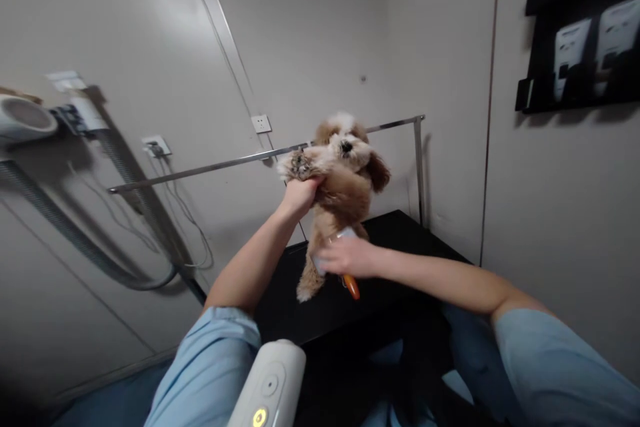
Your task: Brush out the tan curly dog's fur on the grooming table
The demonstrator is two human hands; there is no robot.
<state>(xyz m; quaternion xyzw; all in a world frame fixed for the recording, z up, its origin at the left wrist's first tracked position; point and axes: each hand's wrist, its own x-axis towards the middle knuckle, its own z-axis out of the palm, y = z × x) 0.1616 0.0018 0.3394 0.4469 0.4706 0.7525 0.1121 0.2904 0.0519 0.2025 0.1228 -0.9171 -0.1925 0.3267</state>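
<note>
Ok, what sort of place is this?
Probably a pet grooming room: a fluffy dog at a black table, an orange-handled tool by its body, and a metal bar behind it.

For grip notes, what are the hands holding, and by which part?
Left hand: the dog, by a raised foreleg. Right hand: an orange-handled tool, apparently by its pale head; blur hides exactly where.

The blurred right fingers (pixel 334 257) partly hide the orange-handled tool (pixel 351 286), and the bottom edge crops a white device (pixel 273 377).
</note>
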